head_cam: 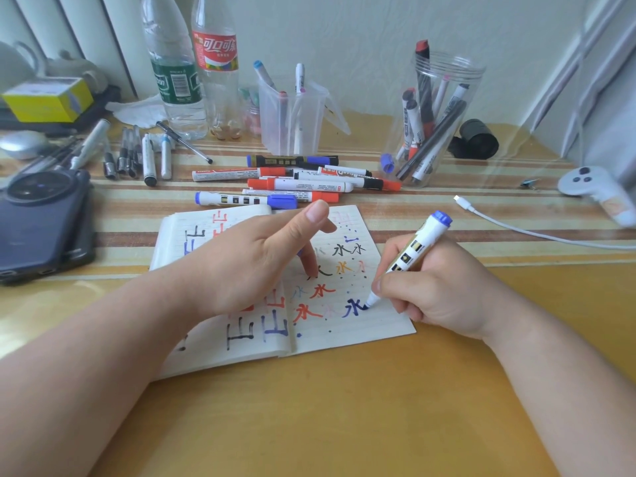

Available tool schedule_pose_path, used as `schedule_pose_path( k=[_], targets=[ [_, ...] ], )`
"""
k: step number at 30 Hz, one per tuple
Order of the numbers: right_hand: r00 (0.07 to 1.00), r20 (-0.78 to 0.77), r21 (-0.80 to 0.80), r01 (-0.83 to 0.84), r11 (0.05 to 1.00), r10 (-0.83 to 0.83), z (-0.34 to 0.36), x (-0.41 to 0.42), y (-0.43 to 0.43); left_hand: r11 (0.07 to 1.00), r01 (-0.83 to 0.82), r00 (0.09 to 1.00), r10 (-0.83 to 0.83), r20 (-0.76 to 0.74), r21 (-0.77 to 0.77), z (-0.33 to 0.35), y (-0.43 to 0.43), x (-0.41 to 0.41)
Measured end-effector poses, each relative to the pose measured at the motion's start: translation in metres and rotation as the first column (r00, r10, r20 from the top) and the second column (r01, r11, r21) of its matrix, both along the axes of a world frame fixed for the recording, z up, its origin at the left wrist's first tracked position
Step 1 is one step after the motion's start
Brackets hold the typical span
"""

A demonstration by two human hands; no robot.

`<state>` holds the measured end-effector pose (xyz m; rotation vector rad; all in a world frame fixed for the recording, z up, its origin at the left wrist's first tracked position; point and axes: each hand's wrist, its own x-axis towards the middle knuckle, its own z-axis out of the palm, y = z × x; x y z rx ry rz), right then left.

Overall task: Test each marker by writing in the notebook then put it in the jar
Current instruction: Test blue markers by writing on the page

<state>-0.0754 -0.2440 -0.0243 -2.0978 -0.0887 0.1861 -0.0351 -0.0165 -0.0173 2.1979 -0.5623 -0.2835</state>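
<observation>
The right hand (437, 290) pinches a blue marker (409, 258) in its fingers, tip at seven o'clock on the notebook (344, 325), tail toward one. The left hand (254, 263) presses the page, fingers loosely spread.

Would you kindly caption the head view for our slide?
Right hand tests a blue marker in the notebook; left hand steadies the page.

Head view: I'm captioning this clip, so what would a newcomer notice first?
The right hand presses a blue marker onto the open notebook at centre, which the left hand steadies. Behind lie loose markers, with a clear jar of markers at right.
</observation>
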Motion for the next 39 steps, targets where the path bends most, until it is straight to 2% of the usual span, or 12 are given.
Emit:
schedule_pose_path(
  k=[3, 5, 8, 13, 16, 19, 28, 30, 35, 39],
  targets=[
    [0.998, 0.037, -0.013, 0.044, 0.999, -0.044, -0.003, 0.003, -0.004, 0.999, 0.035, 0.999, -0.034, 0.018, -0.019, -0.002, 0.003, -0.001],
    [0.996, -0.005, 0.162, 0.094, 0.982, -0.095, -0.005, 0.004, -0.006, 0.997, 0.082, 0.995, -0.082, 0.059, 0.004, -0.003, 0.004, -0.001],
    [0.996, -0.011, 0.424, 0.086, 0.901, -0.09, -0.006, 0.005, -0.004, 0.991, 0.135, 0.988, -0.135, 0.08, 0.004, -0.004, 0.003, -0.001],
    [0.997, 0.057, 0.609, 0.001, 0.793, -0.044, -0.01, 0.007, 0.004, 0.976, 0.199, 0.964, -0.211, 0.16, 0.085, -0.01, -0.001, -0.002],
    [0.998, 0.053, 0.645, -0.023, 0.764, -0.015, -0.009, 0.005, 0.005, 0.972, 0.184, 0.949, -0.214, 0.231, 0.147, -0.014, -0.001, 0.0],
    [0.999, 0.033, 0.666, -0.014, 0.746, -0.012, -0.008, 0.003, 0.005, 0.971, 0.187, 0.948, -0.217, 0.232, 0.148, -0.015, 0.0, 0.001],
    [0.999, 0.01, 0.628, 0.034, 0.777, -0.052, -0.007, 0.004, 0.006, 0.975, 0.198, 0.948, -0.216, 0.232, 0.097, -0.011, -0.002, -0.004],
    [1.0, 0.004, 0.624, 0.017, 0.781, -0.025, -0.008, 0.003, 0.006, 0.986, 0.154, 0.951, -0.165, 0.259, 0.065, -0.011, -0.004, -0.005],
    [0.998, 0.058, 0.596, -0.048, 0.801, 0.017, -0.008, 0.003, 0.006, 0.997, -0.073, 0.959, 0.081, 0.27, -0.04, -0.008, -0.009, -0.005],
    [0.999, 0.048, 0.59, -0.038, 0.806, 0.012, -0.009, 0.004, 0.003, 1.0, -0.017, 0.957, 0.021, 0.289, -0.014, -0.009, -0.006, -0.004]
  ],
)
